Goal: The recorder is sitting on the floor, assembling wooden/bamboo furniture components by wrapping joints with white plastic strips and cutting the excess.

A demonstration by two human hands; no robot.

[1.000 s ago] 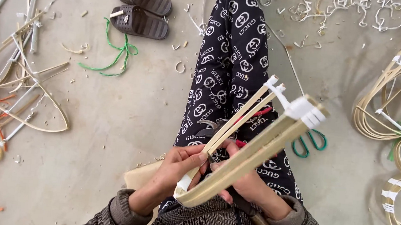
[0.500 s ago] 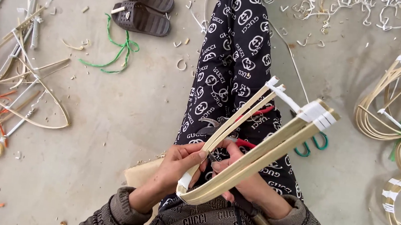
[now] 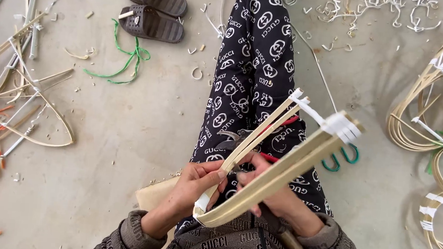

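We note the concrete floor [image 3: 127, 133] first: it carries scattered cane offcuts, a pile of loose strips [image 3: 20, 100] at the left, coiled bent hoops [image 3: 430, 118] at the right, a pair of dark slippers [image 3: 154, 5] and a green cord [image 3: 124, 63].

Above the lap sits the bent cane frame [image 3: 280, 170], a long folded loop of pale strips, its far end bound with white tape [image 3: 342, 126], its near bend at the waist. We find it tilted up and away from the body.

The left hand [image 3: 191, 190] has its grip closed round the near bend, thumb over the taped spot. The right hand [image 3: 273, 196] lies under the strips, fingers curled about them; we cannot tell what else it holds, though something red [image 3: 271, 158] shows beside it. Green-handled scissors [image 3: 341, 159] rest partly hidden behind the frame.

In our judgement, good work here calls for keeping the strips flush and aligned at the bend, holding steady tension with the left hand.
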